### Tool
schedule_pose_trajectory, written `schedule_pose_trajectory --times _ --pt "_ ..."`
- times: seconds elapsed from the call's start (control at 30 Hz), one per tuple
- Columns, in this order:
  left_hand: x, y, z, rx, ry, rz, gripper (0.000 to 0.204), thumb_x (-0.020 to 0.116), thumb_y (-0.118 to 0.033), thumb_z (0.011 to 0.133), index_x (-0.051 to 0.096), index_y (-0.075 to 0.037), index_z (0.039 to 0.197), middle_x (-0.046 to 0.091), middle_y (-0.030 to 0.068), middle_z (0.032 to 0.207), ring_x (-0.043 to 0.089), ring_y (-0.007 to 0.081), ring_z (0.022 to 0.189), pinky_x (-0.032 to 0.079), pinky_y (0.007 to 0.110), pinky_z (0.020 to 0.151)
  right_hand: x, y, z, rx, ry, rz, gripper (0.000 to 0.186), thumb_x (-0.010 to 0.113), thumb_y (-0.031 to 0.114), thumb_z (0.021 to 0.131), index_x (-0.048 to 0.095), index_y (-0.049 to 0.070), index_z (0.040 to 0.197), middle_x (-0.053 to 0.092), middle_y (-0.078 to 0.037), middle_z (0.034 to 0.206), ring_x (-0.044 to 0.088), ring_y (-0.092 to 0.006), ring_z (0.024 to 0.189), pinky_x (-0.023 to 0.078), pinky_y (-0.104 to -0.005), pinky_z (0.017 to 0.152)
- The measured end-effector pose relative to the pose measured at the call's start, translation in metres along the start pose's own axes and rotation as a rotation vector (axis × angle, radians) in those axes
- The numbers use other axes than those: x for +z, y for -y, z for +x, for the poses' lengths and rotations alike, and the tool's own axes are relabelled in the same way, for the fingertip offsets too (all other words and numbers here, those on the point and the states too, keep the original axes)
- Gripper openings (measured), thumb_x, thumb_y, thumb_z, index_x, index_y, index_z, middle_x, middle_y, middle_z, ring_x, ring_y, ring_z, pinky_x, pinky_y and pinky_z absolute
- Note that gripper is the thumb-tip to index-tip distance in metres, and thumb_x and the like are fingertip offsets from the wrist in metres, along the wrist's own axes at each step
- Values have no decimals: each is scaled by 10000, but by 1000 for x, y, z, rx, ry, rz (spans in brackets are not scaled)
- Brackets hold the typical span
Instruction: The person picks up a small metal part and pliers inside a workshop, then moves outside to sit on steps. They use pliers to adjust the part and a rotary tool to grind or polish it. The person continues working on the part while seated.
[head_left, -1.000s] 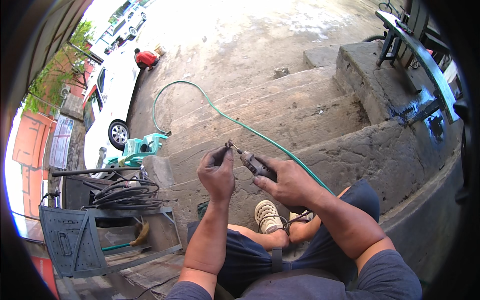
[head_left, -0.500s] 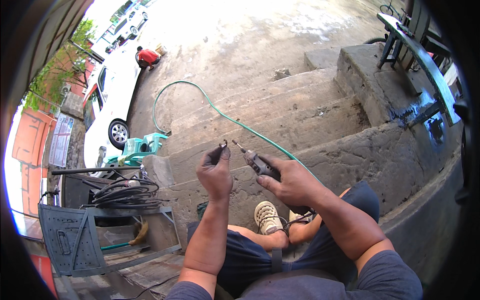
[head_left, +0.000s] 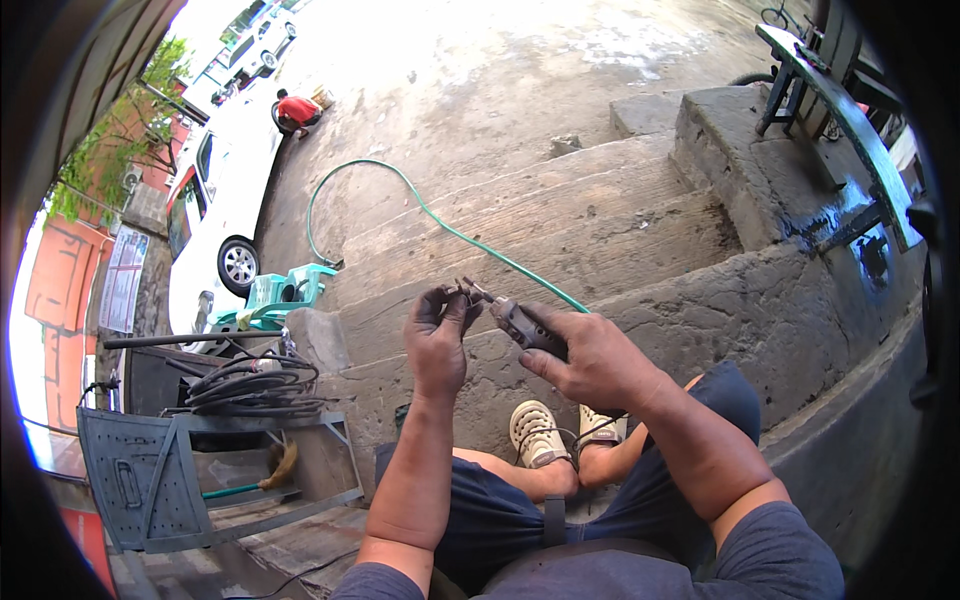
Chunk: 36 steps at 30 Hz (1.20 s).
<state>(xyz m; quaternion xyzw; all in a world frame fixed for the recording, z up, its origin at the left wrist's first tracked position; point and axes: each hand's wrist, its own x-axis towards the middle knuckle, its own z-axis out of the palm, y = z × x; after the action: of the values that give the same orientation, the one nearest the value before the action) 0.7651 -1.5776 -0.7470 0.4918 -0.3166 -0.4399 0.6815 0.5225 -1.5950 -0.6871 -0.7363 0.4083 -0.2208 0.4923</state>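
Observation:
My right hand (head_left: 592, 357) grips a small dark rotary hand tool (head_left: 522, 324), its thin tip pointing up and left. My left hand (head_left: 438, 340) is raised beside it, with fingertips pinched around a small dark part at the tool's tip (head_left: 466, 291). Both hands are held above my knees; I am sitting in dark shorts and pale perforated shoes (head_left: 539, 433). What the left fingers pinch is too small to make out.
Concrete steps (head_left: 600, 220) descend ahead, with a green hose (head_left: 420, 205) lying across them. A coil of black cable (head_left: 250, 380) rests on a grey metal stand (head_left: 150, 470) at left. A white car (head_left: 215, 210), a crouching person in red (head_left: 297, 109), and a blue-stained metal frame (head_left: 840, 120) are nearby.
Both hands have shifted slightly together; my left fingers have closed more tightly onto the tool's tip. The person in red has changed position.

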Motion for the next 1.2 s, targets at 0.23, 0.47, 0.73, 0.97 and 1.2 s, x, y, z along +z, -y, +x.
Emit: schedule_pose_trajectory --times 0.23,0.47,0.73,0.97,1.2 --pt "-17 -15 4 -240 99 -135 174 722 -26 1035 698 -30 1207 758 102 1104 768 215 952 650 351 876 -15 3 1 -24 -31 0 528 785 308 987 664 64 1439 745 -271 1181 728 -442 1106 574 -493 949" --pt "-25 -16 9 -358 160 -205 182 722 -32 1023 733 -23 1205 781 106 1090 760 215 941 624 345 870 -16 3 1 -11 35 -95 541 783 313 986 655 79 1457 751 -260 1158 729 -444 1085 573 -503 937" --pt "-24 -14 8 -340 164 -209 192 727 -28 1022 731 1 1212 756 102 1056 717 205 906 597 333 831 -19 7 -2 -12 40 -109 535 767 323 994 655 73 1454 751 -262 1155 724 -445 1099 564 -511 952" --pt "-25 -13 9 -331 181 -189 185 732 -27 1019 730 6 1201 753 107 1055 712 207 904 594 328 829 -23 10 -2 -3 52 -123 541 785 289 984 655 66 1459 758 -261 1135 739 -428 1073 567 -493 933" --pt "-27 -12 11 -320 206 -261 206 735 -18 1019 718 6 1223 774 112 1062 747 186 910 624 296 835 -24 9 -2 4 38 -24 569 811 242 978 635 64 1489 764 -268 1086 766 -402 993 573 -457 886"
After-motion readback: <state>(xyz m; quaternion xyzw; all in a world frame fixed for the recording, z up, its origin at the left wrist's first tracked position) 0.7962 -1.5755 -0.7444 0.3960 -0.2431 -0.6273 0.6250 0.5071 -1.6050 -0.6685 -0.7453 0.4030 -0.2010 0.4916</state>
